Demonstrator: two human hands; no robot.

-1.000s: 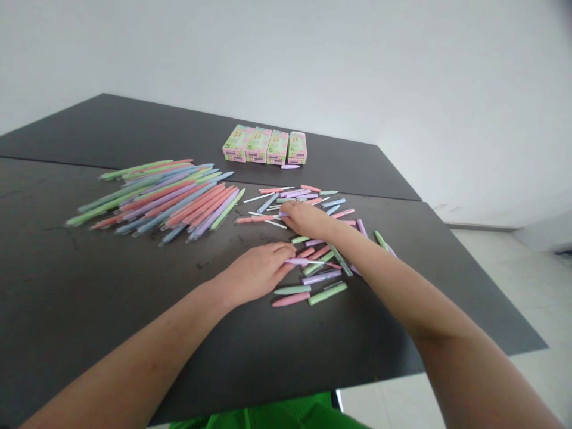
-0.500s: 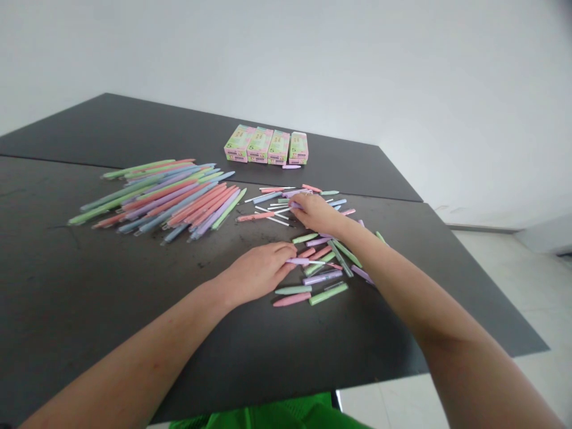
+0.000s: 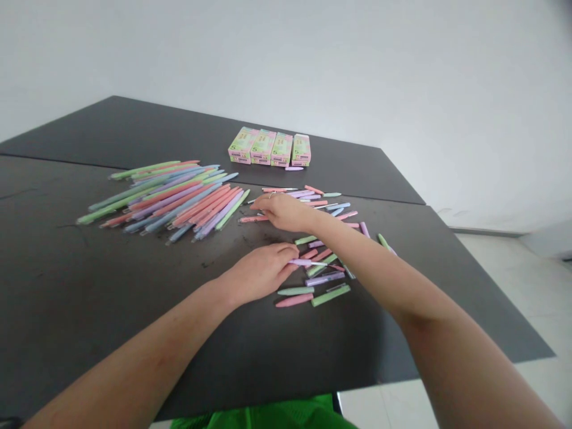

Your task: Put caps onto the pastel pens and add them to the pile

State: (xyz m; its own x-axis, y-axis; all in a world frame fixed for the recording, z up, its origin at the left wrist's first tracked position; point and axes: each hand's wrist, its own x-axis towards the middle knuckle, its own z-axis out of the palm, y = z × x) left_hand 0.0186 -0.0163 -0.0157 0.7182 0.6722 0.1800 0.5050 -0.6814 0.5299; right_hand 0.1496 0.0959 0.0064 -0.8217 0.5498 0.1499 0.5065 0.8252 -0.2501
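Observation:
My left hand (image 3: 266, 271) is closed on a purple pen barrel (image 3: 300, 262), with a white refill sticking out of its right end. Beneath and beside that hand lie loose pen parts: a pink barrel (image 3: 295, 300), a pale green barrel (image 3: 296, 291), a green cap (image 3: 331, 296) and a purple cap (image 3: 325, 279). Farther back, my right hand (image 3: 286, 211) reaches low over scattered refills and barrels, fingers bent together; what they pinch, if anything, is hidden. A pink pen piece (image 3: 253, 219) lies just below its fingertips.
A large heap of assembled pens (image 3: 179, 196) in several colours spreads on the left. Several pink-and-green boxes (image 3: 263, 146) stand in a row at the back, a purple barrel (image 3: 294, 168) before them. The dark table (image 3: 111, 286) has a seam behind the pens.
My right hand has moved left, from the purple part among the loose pieces to the left end of the refills. My left hand keeps hold of the purple barrel. The view has shifted slightly.

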